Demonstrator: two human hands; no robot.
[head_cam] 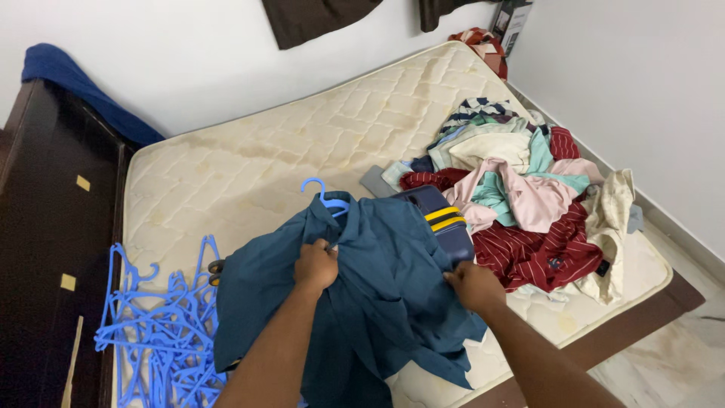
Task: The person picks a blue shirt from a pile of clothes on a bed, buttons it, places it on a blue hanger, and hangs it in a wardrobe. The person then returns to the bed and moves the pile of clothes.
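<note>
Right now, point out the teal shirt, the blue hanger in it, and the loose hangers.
teal shirt (393,302), head view, front panel.
blue hanger (320,189), head view, hook.
loose hangers (162,332), head view, middle of pile.

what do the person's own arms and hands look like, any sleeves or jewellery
Both forearms are bare in view, with no sleeve showing. The left hand and the right hand wear no gloves, and no watch, bracelet or ring can be seen on either. Fingers are curled, so any ring on their undersides would be hidden.

Dark upright box (513,21) in far corner
</note>
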